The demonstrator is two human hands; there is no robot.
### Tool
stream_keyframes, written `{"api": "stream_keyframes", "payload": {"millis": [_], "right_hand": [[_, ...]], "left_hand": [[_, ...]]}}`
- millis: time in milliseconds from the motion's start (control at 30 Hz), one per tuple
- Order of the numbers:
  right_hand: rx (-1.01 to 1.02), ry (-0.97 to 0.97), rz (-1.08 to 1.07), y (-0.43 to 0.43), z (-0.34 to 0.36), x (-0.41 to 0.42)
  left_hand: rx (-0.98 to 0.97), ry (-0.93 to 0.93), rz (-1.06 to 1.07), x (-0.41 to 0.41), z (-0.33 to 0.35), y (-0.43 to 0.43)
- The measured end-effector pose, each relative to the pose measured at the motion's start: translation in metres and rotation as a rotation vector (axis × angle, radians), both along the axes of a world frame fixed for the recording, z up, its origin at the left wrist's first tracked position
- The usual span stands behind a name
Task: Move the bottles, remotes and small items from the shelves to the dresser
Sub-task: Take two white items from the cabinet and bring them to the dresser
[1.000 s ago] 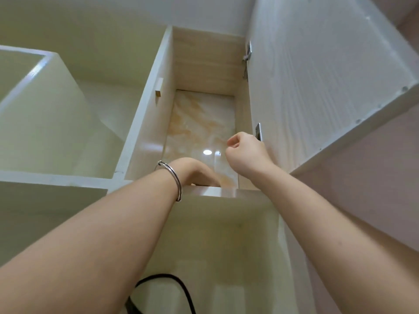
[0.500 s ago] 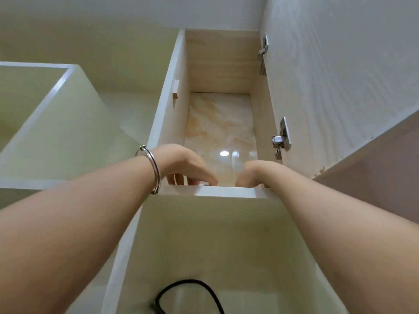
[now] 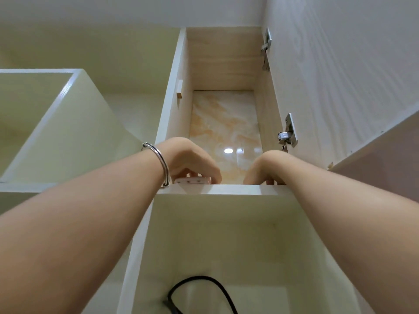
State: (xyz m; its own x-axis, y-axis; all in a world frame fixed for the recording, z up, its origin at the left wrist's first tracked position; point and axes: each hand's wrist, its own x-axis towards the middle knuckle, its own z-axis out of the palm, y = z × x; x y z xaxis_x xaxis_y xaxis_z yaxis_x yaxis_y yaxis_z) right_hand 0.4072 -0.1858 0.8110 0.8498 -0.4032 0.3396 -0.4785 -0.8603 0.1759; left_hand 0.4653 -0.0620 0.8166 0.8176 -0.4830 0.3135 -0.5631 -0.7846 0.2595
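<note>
Reaching up into the open cupboard, the person's left hand (image 3: 190, 159), a metal bangle (image 3: 162, 162) on its wrist, had its fingers curled down over a flat white item (image 3: 190, 180) with a row of small dots. The item lay at the near left of the high shelf (image 3: 238, 189). The right hand (image 3: 265, 166) hooked over the shelf's near edge to the right, apart from the item. Its fingertips were hidden, so I could not tell whether it gripped anything. The cupboard door (image 3: 340, 75) stood open on the right, and a black cable (image 3: 204, 284) looped in the compartment below.
</note>
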Motion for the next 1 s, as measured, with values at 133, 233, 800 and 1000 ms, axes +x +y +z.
{"api": "stream_keyframes", "payload": {"millis": [133, 233, 800, 1000], "right_hand": [[0.006, -0.039, 0.012, 0.010, 0.002, -0.005], [0.002, -0.025, -0.026, 0.010, -0.001, 0.003], [0.412, -0.918, 0.636, 0.027, -0.050, -0.044], [0.609, -0.759, 0.928, 0.064, -0.130, -0.064]], "left_hand": [[-0.057, -0.047, 0.027, -0.009, -0.005, 0.007], [-0.040, -0.091, 0.055, -0.018, -0.012, 0.009], [-0.944, -0.358, -0.363, -0.063, -0.079, 0.097], [-1.058, -0.266, -0.139, -0.097, -0.165, 0.158]]}}
